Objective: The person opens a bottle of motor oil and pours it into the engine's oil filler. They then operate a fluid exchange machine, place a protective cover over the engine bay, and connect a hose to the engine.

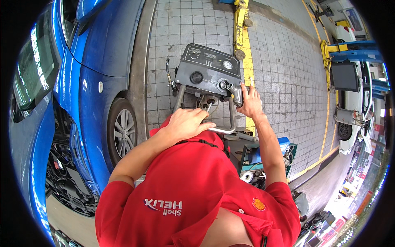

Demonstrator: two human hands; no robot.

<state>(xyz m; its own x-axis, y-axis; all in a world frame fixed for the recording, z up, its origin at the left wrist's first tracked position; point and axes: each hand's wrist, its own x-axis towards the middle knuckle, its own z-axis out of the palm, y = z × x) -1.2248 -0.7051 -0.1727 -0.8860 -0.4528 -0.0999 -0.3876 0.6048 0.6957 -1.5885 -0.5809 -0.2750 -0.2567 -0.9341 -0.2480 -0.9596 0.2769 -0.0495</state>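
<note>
A dark grey wheeled service machine stands in front of me, with a round gauge and a tubular metal handle. My right hand grips a dark grey bottle-shaped piece at the panel's right side. Its narrow end lies against a round metal-rimmed port; whether it goes inside I cannot tell. My left hand lies over the handle's near left part, thumb apart from the fingers. Its fingertips are partly hidden, close to a thin pale rod below the panel.
On the left stands a blue car with its hood raised. A yellow lift arm reaches across the tiled floor beyond the machine. A green tool cart with parts is close to my right forearm. A white car stands far right.
</note>
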